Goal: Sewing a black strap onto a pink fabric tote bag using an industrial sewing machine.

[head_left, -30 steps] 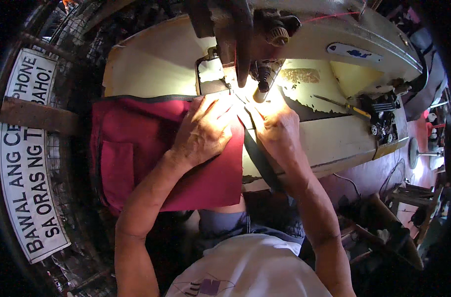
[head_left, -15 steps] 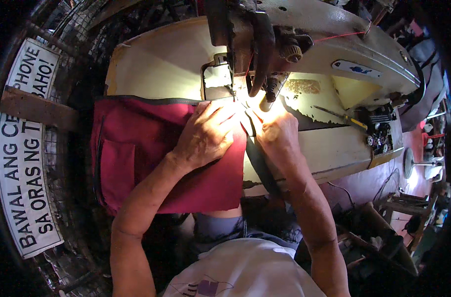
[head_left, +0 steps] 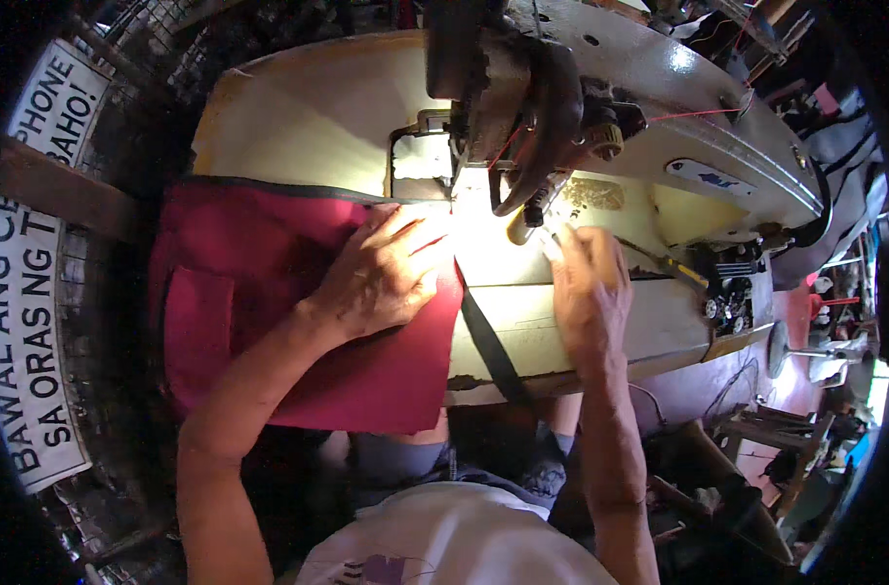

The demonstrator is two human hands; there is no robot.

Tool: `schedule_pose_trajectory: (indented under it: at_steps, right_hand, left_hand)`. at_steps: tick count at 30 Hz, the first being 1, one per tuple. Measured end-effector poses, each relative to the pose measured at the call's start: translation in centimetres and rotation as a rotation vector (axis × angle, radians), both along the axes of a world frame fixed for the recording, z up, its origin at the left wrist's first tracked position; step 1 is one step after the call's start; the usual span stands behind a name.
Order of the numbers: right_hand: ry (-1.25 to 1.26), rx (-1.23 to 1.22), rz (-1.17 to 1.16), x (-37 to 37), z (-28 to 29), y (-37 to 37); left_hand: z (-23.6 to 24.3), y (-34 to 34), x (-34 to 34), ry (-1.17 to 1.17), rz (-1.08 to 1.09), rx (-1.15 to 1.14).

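A maroon fabric piece [head_left: 298, 370] with a dark-bound top edge and a sewn-on patch lies on the bed of a sewing machine [head_left: 659, 146]. My left hand [head_left: 381, 273] rests on this fabric, fingers stretched toward the brightly lit needle area. From that area a black binding strip [head_left: 493, 336] trails over the bed's front edge. To the right of the strip, and apart from it, my right hand [head_left: 592, 278] is raised near the presser foot. Its fingers look loosely bent and apart, slightly blurred, with nothing visible in them. Glare hides the stitching spot.
A yellow-handled pointed tool [head_left: 686, 273] lies on the bed beside a bobbin-winder mechanism [head_left: 732, 307]. Red thread [head_left: 693, 114] runs along the machine arm. A lettered sign [head_left: 35, 341] hangs on wire mesh at left. Wooden pieces [head_left: 737, 487] clutter the lower right.
My right hand has let go of the black strip and moved right, away from the needle. The strip now lies uncovered. My left hand stays on the maroon fabric; the view has shifted slightly.
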State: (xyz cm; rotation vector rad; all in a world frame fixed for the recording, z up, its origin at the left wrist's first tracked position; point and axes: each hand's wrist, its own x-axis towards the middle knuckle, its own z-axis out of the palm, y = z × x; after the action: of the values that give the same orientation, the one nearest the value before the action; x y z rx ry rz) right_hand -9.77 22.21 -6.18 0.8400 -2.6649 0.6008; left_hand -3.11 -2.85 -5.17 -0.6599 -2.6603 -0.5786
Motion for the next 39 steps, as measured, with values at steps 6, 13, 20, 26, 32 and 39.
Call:
schedule_pose_trajectory:
  at_steps: [6,13,20,26,32,39]
  right_hand:
    - [0.001,-0.129,0.054,2.8,1.3,-2.3]
    - [-0.158,-0.195,0.125,5.0,0.5,-6.5]
    - [-0.093,-0.125,0.095,4.9,0.5,-7.2]
    - [-0.129,-0.128,0.095,4.3,0.5,-7.5]
    - [-0.164,-0.247,0.089,4.8,0.7,-6.5]
    - [-0.272,-0.316,-0.028,9.2,1.3,-3.5]
  left_hand:
    - [0.0,0.2,0.2,-0.024,0.016,-0.004]
    - [0.0,0.0,0.0,-0.030,-0.001,0.002]
    - [0.6,-0.1,-1.2,0.067,-0.002,-0.042]
    - [0.0,-0.5,-1.6,0.086,-0.006,-0.050]
    - [1.0,-0.4,-1.2,0.152,-0.044,-0.040]
    - [2.5,3.2,13.9,-0.268,-0.078,-0.051]
